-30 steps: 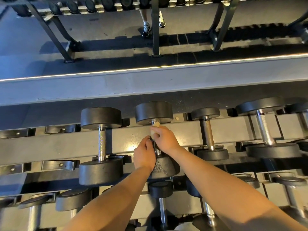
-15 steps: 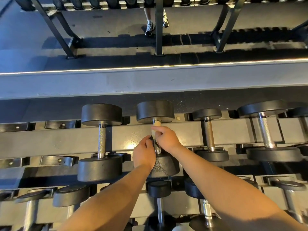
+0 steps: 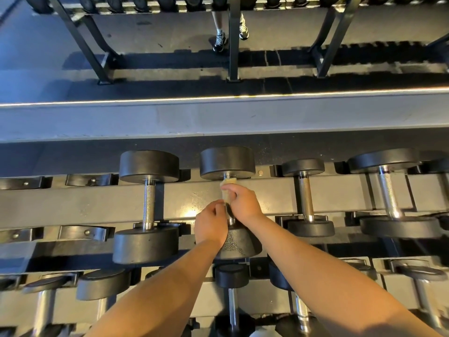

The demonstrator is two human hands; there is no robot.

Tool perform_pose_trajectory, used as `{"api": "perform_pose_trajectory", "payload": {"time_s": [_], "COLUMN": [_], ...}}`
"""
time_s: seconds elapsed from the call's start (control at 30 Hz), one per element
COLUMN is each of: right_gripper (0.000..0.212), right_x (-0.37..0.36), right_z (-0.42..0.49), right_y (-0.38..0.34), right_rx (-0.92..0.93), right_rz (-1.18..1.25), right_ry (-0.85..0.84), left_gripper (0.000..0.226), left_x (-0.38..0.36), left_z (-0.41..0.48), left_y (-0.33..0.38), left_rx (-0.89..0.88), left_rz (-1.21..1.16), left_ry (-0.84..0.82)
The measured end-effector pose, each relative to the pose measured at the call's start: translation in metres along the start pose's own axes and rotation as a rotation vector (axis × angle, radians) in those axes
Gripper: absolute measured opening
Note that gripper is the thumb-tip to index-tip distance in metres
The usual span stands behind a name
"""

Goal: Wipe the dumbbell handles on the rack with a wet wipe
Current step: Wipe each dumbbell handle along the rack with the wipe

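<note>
From my end, very little has shifted over the last second. The rack [image 3: 97, 205] and its row of weights sit where they were. Only the view has drifted a touch, so the shoes [image 3: 220, 41] of someone standing on the far side show a little lower in frame. The dumbbell [image 3: 227, 162] I am working on lies in its cradle in the middle of the upper row, far head and near head unmoved. The dumbbell to its left [image 3: 148, 205] and the dumbbell to its right [image 3: 305, 198] lie beside it with no hand on them. Both hands are on the same stretch of its handle [image 3: 230, 218] as before. I read that as a rub or twist in place rather than a stroke along the bar. So this handle looks mid-clean, its near stretch probably yet to do and the other handles on the rack yet to come. My right hand [image 3: 244, 203] reaches in from the right over the far half of the handle. Its fingers [image 3: 237, 192] are curled round the bar with the wet wipe [image 3: 228, 182] held under them, and a pale corner of the wipe pokes out toward the far head, just short of it. My left hand [image 3: 210, 224] comes in from the left at the near half, just beside the right hand, with its fingers [image 3: 216, 209] curled in tight toward the bar. Whether they grip bare metal or the wipe's near edge I cannot tell.
</note>
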State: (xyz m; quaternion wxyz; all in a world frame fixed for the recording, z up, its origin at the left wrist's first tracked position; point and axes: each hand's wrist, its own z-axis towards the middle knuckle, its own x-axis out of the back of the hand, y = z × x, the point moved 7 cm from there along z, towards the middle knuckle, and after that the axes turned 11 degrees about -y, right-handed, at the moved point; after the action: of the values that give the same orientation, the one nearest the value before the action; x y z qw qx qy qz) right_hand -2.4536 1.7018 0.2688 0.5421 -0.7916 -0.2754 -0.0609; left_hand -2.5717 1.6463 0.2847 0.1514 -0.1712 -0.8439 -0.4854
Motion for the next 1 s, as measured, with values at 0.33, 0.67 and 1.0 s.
{"api": "perform_pose_trajectory", "payload": {"time_s": [0.33, 0.67, 1.0], "right_gripper": [0.034, 0.011, 0.019], "right_x": [-0.006, 0.008, 0.007], "right_z": [-0.025, -0.002, -0.027], "right_y": [0.018, -0.007, 0.011], "right_rx": [-0.002, -0.058, -0.03], "right_rz": [-0.009, 0.035, -0.057], "right_ry": [-0.071, 0.138, 0.16], "left_gripper": [0.029, 0.034, 0.031], "left_x": [-0.001, 0.001, -0.001], "left_z": [-0.001, -0.001, 0.002], "left_y": [-0.002, -0.003, -0.008], "left_rx": [0.014, -0.008, 0.012], "left_rz": [-0.024, -0.077, -0.081], "left_ry": [0.007, -0.003, 0.01]}}
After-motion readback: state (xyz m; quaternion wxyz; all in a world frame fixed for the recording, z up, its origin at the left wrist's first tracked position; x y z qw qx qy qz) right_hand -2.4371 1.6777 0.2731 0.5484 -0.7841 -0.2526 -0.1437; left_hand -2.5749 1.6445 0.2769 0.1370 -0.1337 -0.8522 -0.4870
